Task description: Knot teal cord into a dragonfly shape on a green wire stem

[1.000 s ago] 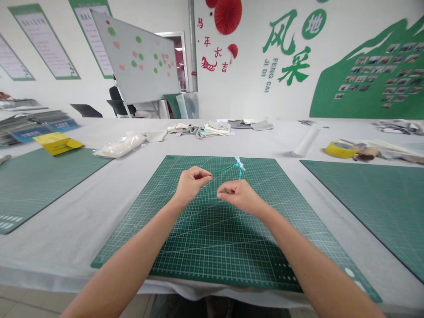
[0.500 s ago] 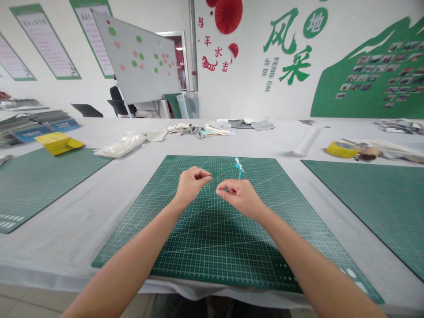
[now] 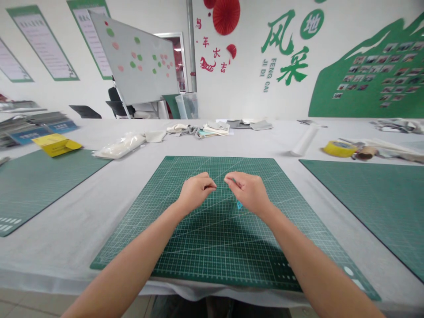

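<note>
one left hand (image 3: 194, 192) and one right hand (image 3: 250, 190) hover over the green cutting mat (image 3: 205, 260), fingertips pressed together, on what i cannot tell. a light-blue piece (image 3: 240, 205) shows just below the right hand; seemingly mid-handling, it calls next for steady fingers.

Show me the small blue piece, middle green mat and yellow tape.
Small blue piece (image 3: 239, 205), head view: visible bit.
Middle green mat (image 3: 212, 238), head view: bare middle.
Yellow tape (image 3: 338, 149), head view: outer side.

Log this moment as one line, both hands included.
left hand: pinched, contents unclear | right hand: pinched, contents unclear | light-blue piece: beside right hand, partly hidden | cutting mat: beneath both hands
</note>
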Motion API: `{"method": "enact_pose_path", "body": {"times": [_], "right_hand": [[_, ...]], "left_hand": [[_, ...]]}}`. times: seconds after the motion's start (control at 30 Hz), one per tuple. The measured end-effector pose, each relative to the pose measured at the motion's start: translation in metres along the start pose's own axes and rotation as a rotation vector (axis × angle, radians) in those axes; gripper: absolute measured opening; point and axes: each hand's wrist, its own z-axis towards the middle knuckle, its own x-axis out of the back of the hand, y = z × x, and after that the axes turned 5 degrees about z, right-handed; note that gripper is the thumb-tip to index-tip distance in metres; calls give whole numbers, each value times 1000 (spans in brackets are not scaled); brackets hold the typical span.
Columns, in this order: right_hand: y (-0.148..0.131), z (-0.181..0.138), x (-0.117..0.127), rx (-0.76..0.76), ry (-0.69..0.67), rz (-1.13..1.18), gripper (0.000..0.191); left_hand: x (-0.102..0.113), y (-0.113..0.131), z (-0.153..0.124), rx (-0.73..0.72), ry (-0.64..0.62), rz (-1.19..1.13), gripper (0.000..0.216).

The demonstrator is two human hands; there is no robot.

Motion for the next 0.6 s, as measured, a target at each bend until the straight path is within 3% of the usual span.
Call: {"method": "enact_pose_path", "body": {"times": [0.2, 0.33, 0.5, 0.6], "right_hand": [[18, 7, 6, -106, -7, 164, 18], [31, 10, 7, -238, -68, 335, 24], [46, 11, -2, -387, -113, 526, 29], [48, 9, -10, -390, -126, 572, 28]], "left_hand": [[5, 6, 1, -132, -130, -193, 13], [12, 10, 2, -117, -193, -387, 8], [17, 10, 3, -23, -128, -585, 5], [15, 8, 5, 92, -35, -672, 9]]}}
